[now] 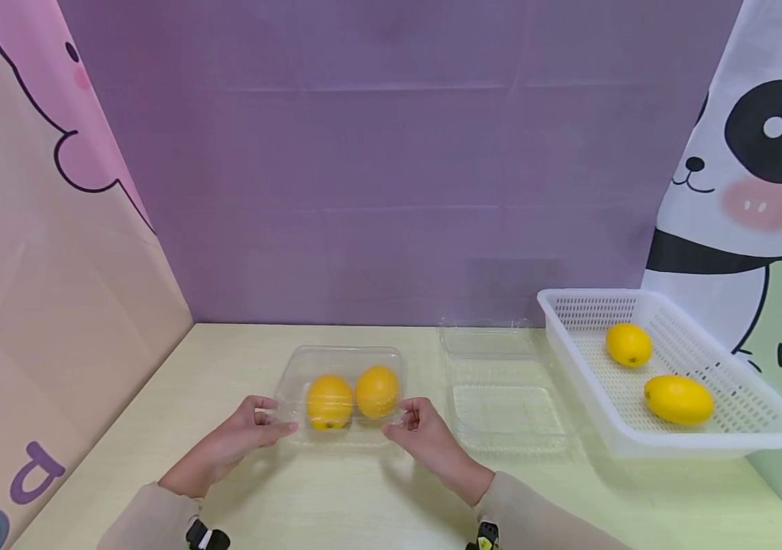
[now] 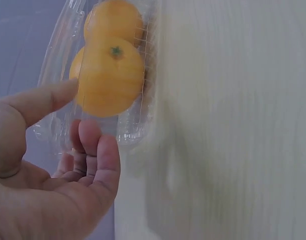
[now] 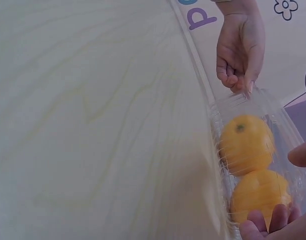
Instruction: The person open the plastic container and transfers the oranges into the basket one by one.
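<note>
A clear plastic clamshell box point(image 1: 295, 374) holds two oranges, one on the left point(image 1: 329, 401) and one on the right point(image 1: 377, 392). Its lid lies over the fruit; whether the rim is snapped tight I cannot tell. My left hand point(image 1: 243, 435) pinches the box's near left corner between thumb and fingers. At the opposite near corner, my right hand point(image 1: 425, 439) pinches the rim in the same way. The left wrist view shows the green stem end of one orange point(image 2: 110, 75) through the plastic. Fingers of both hands appear around the box in the right wrist view.
Right of the box, another clear plastic clamshell point(image 1: 508, 409) lies open on the pale wooden table point(image 1: 336, 504). A white perforated basket point(image 1: 741, 439) at the far right holds two lemons point(image 1: 678, 399). A purple backdrop point(image 1: 391, 168) rises behind the table.
</note>
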`<state>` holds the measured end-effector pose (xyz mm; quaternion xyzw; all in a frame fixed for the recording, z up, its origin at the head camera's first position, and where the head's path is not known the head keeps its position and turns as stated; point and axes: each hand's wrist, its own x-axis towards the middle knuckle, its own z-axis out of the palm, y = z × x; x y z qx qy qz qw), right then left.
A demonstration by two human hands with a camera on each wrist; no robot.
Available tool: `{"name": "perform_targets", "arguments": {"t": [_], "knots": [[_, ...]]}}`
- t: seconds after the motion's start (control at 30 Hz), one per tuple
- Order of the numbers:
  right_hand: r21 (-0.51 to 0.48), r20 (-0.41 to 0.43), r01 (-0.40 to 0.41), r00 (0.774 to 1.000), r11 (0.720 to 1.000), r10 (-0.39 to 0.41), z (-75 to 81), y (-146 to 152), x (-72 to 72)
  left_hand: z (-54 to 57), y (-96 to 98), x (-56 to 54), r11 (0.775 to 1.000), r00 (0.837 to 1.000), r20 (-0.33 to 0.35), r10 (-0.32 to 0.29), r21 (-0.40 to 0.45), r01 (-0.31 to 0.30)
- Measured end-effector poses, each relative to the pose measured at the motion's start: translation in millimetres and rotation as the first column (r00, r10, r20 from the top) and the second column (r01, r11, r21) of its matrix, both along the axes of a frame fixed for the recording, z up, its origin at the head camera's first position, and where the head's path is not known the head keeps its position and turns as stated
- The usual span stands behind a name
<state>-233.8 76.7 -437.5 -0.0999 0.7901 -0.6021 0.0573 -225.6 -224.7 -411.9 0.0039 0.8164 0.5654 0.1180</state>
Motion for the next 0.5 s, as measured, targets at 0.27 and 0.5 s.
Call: {"name": "perform_targets", "arguments": {"t": [0.27,0.5], "knots": [[0.0,0.008,0.005,1.0,1.0,-0.005,0.0,0.7,0.7,4.5,1.2,-3.2,0.987,0.999,-0.042,0.014,-0.16,-0.02],[-0.002,0.004,0.0,1.0,1.0,0.0,-0.2,0.7,-0.1,9.5,-0.7,-2.5,0.984,0.994,-0.105,-0.036,-0.178,0.017]]}}
